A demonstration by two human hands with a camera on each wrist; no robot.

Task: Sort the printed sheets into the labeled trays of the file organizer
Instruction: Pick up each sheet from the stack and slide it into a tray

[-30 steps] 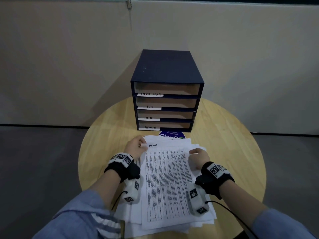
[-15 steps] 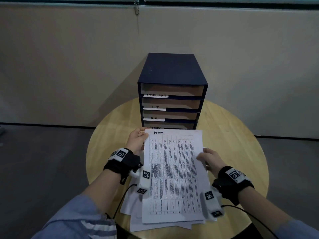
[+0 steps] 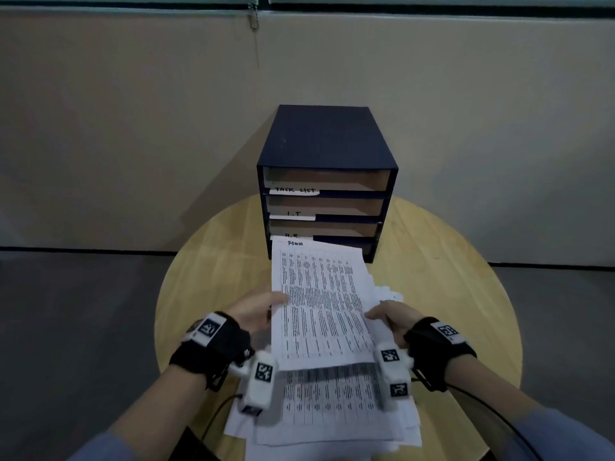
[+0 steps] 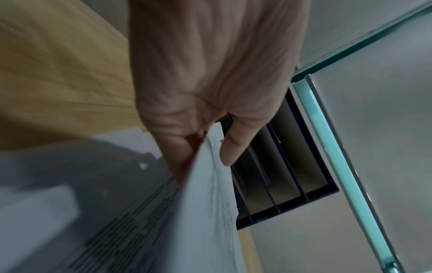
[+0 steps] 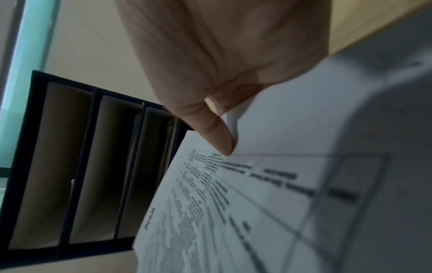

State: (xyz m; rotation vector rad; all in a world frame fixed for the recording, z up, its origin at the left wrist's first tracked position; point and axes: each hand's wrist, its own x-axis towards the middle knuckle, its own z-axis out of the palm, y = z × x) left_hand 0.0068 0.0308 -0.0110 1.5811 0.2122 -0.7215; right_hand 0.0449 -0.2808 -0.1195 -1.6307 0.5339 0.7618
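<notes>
A printed sheet [image 3: 319,304] headed "ADMIN" is lifted off the paper pile [image 3: 332,410] and reaches toward the dark blue file organizer [image 3: 326,141]. My left hand [image 3: 256,311] pinches its left edge, thumb on top, as the left wrist view shows for the same left hand [image 4: 210,144] and sheet [image 4: 210,212]. My right hand [image 3: 386,317] pinches the right edge; the right wrist view has the right hand [image 5: 222,118] with its thumb on the sheet [image 5: 233,212]. The sheet's far end covers the organizer's lowest tray. Labels TASK LIST [image 3: 294,190], I.T [image 3: 293,214] and H.R show.
The organizer [image 5: 77,166] stands at the far side of a round wooden table [image 3: 449,277], against a beige wall. Grey floor surrounds the table. Loose sheets lie fanned under the pile near the table's front edge.
Both hands have lifted the ADMIN sheet off the pile and carried it forward, so its far end now lies in front of the bottom tray. The hands slid back along its edges.
</notes>
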